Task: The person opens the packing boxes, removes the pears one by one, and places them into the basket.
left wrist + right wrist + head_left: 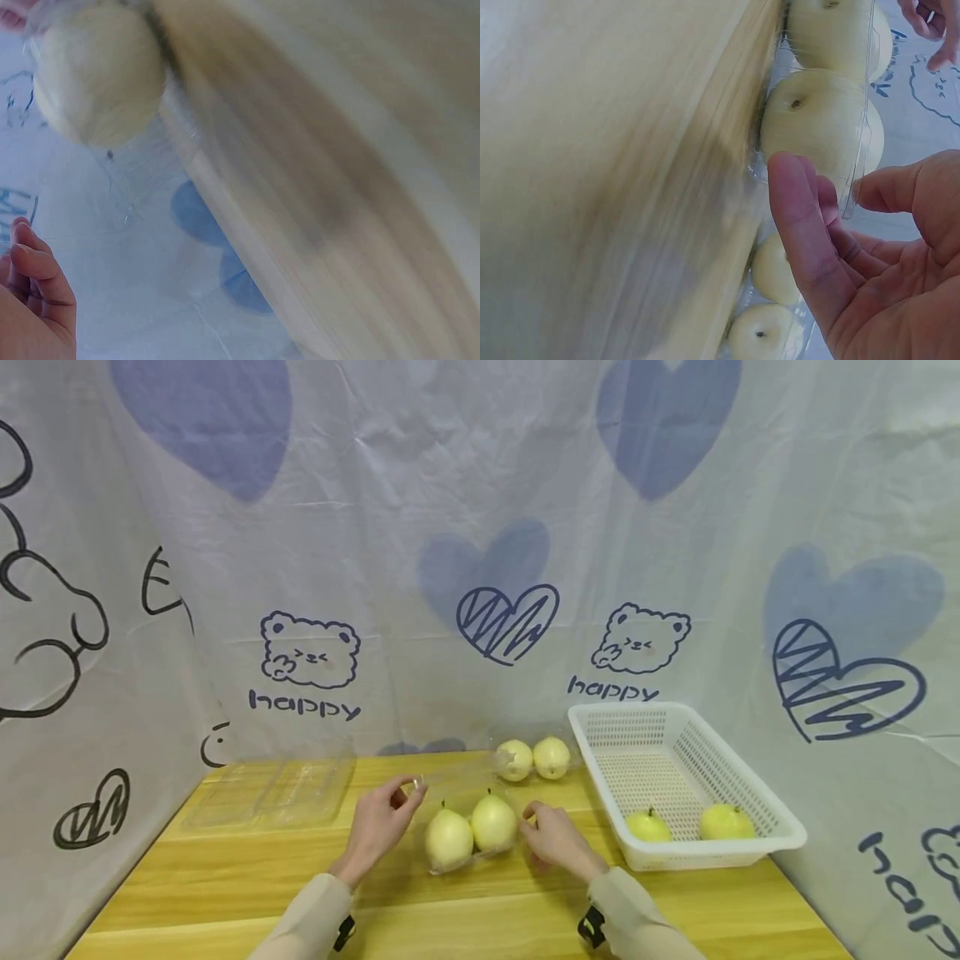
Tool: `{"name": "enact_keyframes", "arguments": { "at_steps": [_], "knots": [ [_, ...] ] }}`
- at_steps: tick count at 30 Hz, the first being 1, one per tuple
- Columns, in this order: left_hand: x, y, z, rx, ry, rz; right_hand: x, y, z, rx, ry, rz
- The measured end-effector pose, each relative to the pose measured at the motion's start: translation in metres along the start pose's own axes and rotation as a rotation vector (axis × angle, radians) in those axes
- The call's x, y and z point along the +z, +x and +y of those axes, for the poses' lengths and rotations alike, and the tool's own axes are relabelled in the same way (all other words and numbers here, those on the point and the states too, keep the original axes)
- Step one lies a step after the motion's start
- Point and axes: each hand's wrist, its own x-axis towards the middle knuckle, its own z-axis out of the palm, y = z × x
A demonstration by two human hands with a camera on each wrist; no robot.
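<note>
On the wooden table (465, 910) two hands work at one clear plastic clamshell pack (468, 831) that lies at the middle of the table, close to the near edge. The pack holds two pale yellow pears (472, 835), standing side by side with stems up. The left hand (382, 827) is at the pack's left side, its thumb and fingers pinching the raised edge of the transparent lid (450, 777), which stands open above the fruit. The right hand (555, 839) is at the pack's right side; in the right wrist view its fingers (799, 217) are loosely spread and its thumb (889, 187) meets the plastic edge beside the nearer pear (821, 124), touching rather than clasping it.

A second clear pack (534, 758) sits behind the first, near the back wall, also with two pears in it. One empty clear tray (273, 789) lies flat at the left rear of the table. One white perforated basket (750, 802) stands on the right, containing two greener, round fruits (686, 824). Total visible fruit: six. The backdrop is a light sheet (480, 568) printed with hearts, bears and the word "happy".
</note>
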Motion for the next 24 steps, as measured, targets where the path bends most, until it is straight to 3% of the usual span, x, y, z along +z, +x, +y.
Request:
{"name": "enact_keyframes", "arguments": {
  "at_steps": [6,10,17,24],
  "knots": [
    [0.0,0.011,-0.007,-0.103,-0.085,0.039,0.0,0.0,0.002,-0.002,0.025,-0.014],
    [0.003,0.013,-0.013,-0.13,-0.077,0.05,0.0,0.001,0.002,-0.01,0.026,-0.018],
    [0.008,0.014,-0.023,-0.199,-0.009,-0.019,-0.001,0.001,0.002,-0.017,0.007,-0.015],
    [0.009,0.013,-0.027,-0.336,-0.012,-0.101,-0.001,0.002,0.002,-0.04,-0.024,-0.028]
  ]
}}
